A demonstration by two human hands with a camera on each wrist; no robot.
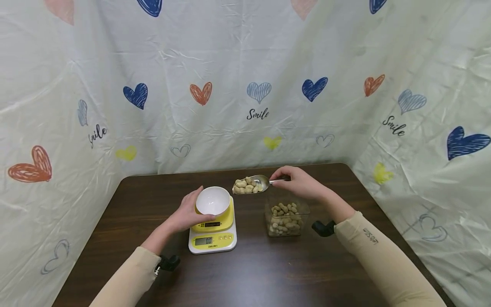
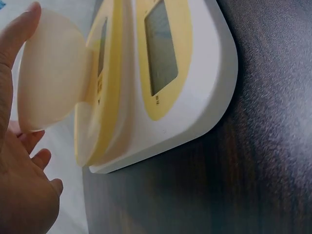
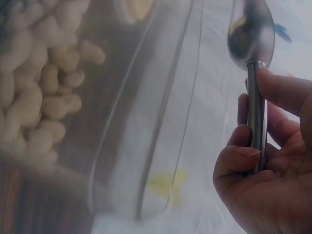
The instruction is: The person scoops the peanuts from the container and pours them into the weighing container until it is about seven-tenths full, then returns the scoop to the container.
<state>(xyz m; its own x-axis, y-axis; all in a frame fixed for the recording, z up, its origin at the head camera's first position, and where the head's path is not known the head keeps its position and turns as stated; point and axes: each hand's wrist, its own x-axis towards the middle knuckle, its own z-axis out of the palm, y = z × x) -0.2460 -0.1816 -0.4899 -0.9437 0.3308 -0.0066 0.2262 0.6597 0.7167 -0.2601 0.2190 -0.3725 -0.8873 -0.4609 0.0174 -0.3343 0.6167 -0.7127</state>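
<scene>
My left hand [image 1: 188, 213] grips a white bowl [image 1: 213, 200], thumb and fingers on opposite sides of its rim. The bowl stands on the yellow platform of a white-and-yellow kitchen scale [image 1: 212, 239]; no contents show in it. To the right, my right hand [image 1: 297, 182] holds a metal scoop [image 1: 264, 181] by its handle [image 3: 256, 117], fingers curled around it. Unshelled peanuts [image 1: 245, 186] fill the scoop, which is raised between the bowl and a clear plastic container [image 1: 304, 210]. More peanuts [image 3: 36, 97] lie inside that container, below my right hand.
A dark wooden table [image 1: 261, 273] carries the scale and the container. White curtain cloth [image 1: 230, 140] with printed hearts hangs behind the table and at both sides. Black wrist devices [image 1: 324, 228] are worn at both sleeves.
</scene>
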